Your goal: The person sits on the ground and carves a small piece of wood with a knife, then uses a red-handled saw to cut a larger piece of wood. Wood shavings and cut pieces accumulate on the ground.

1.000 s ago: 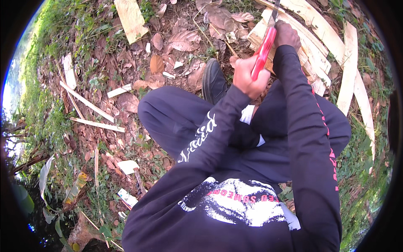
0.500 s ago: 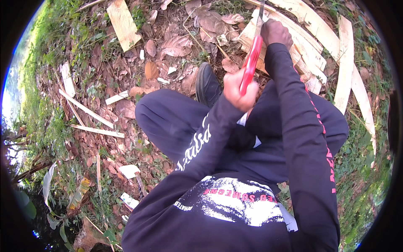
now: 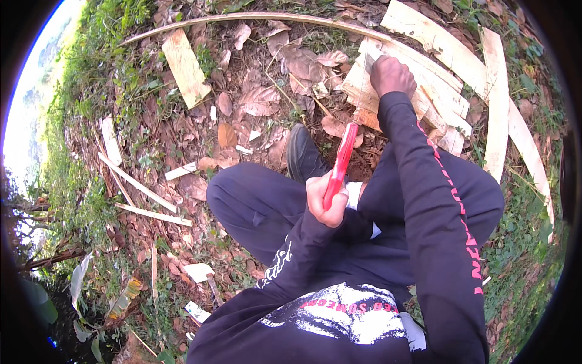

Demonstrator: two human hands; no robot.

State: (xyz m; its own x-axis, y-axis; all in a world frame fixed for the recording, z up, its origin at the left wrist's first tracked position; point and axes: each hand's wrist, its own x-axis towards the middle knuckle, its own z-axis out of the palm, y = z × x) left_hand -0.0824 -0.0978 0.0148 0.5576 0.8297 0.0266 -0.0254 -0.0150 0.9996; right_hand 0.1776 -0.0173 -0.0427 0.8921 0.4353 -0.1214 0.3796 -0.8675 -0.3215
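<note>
My left hand (image 3: 327, 201) is closed around the red handle of a handsaw (image 3: 342, 161), low over my crossed legs. The saw's thin blade runs away from me along the left side of a stack of pale wooden boards (image 3: 433, 70) and looks partly blurred. On top of those boards, my right hand (image 3: 393, 77) is closed with its knuckles up, next to the blade. Its fingers seem to grip a wooden board (image 3: 357, 82), though their tips are hidden. The stack's near end lies just beyond my right knee.
A long thin wooden strip (image 3: 260, 17) arches across the far side. More pale planks (image 3: 496, 103) lie at the right. One short board (image 3: 185, 68) and several narrow offcuts (image 3: 138, 182) rest on leaf-strewn ground at the left. My dark shoe (image 3: 305, 155) is close to the saw handle.
My left hand has drawn the saw toward me and slightly left. My right hand stays on the boards. The view has shifted, bringing the long far strip into full sight.
</note>
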